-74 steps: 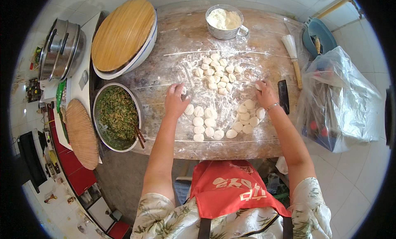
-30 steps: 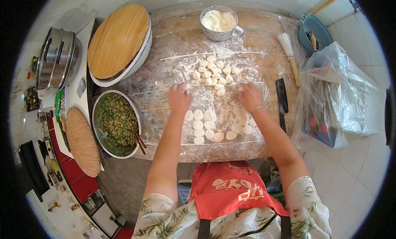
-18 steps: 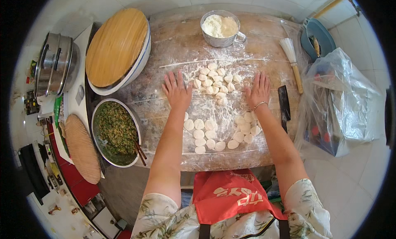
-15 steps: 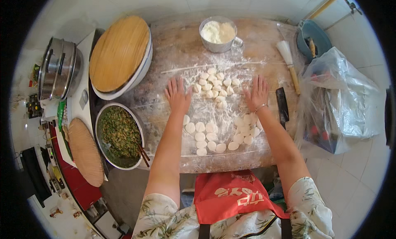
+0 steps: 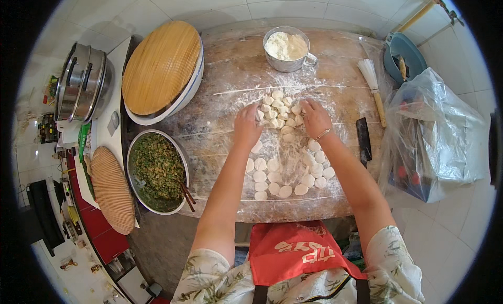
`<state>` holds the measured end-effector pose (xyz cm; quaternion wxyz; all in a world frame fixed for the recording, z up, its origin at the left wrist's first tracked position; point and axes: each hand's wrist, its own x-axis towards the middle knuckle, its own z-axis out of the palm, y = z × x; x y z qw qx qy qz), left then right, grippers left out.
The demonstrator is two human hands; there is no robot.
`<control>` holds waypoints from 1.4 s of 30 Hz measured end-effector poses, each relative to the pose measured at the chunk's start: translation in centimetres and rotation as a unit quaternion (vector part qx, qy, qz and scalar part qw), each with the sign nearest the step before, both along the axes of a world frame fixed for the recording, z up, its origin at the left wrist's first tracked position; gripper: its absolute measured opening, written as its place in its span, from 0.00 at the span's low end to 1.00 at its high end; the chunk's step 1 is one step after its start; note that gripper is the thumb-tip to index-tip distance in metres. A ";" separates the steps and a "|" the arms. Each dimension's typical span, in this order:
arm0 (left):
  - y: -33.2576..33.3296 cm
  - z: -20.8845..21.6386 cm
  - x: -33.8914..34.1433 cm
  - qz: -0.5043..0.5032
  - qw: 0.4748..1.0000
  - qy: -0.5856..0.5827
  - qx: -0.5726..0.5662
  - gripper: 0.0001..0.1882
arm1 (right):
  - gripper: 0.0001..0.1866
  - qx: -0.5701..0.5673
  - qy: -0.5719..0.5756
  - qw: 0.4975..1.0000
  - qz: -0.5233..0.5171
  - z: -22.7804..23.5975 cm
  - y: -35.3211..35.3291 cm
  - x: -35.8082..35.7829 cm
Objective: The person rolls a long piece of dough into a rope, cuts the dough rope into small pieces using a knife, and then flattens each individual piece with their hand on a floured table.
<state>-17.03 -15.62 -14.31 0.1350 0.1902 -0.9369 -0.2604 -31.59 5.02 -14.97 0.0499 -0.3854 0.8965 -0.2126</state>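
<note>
A cluster of small floured dough pieces (image 5: 277,110) lies in the middle of the wooden board. My left hand (image 5: 248,127) cups the cluster's left side, fingers curved and thumb apart, touching a piece there. On the right side my right hand (image 5: 316,118), with a bracelet at its wrist, curves inward against the outer pieces. Neither hand lifts anything. Nearer to me, flattened dough rounds (image 5: 274,177) lie in a left group, and more flattened rounds (image 5: 316,170) form a right group close to my right forearm.
A metal cup of flour (image 5: 287,47) stands at the back. To the left are a filling bowl (image 5: 132,178) with chopsticks and a lidded basin (image 5: 196,86). A brush (image 5: 376,94), a dark cleaver (image 5: 363,139) and a plastic-covered box (image 5: 437,141) lie to the right of the floured board (image 5: 220,52).
Both hands have moved inward from flat on the board beside the dough to the cluster's two sides, their fingers now curved. The outer pieces sit closer together.
</note>
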 end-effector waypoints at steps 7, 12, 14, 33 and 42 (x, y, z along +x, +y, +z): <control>-2.3 -1.5 2.7 0.108 0.989 -0.099 0.020 0.21 | 0.12 0.017 -0.027 0.997 -0.076 -1.6 6.5 -1.5; -3.4 -1.5 3.1 0.064 0.995 -0.050 -0.049 0.24 | 0.23 0.121 0.012 0.991 -0.064 1.0 7.4 -1.8; -2.8 -3.0 0.6 0.048 0.986 -0.046 -0.154 0.27 | 0.30 0.071 0.134 0.987 -0.059 -0.8 5.6 -1.8; 4.2 0.2 0.1 0.080 0.991 -0.069 0.079 0.15 | 0.18 -0.023 -0.173 0.979 -0.101 2.1 2.7 3.4; -1.4 -3.0 0.0 0.200 0.942 -0.028 0.269 0.13 | 0.11 -0.108 -0.222 0.939 -0.240 -0.6 0.9 0.8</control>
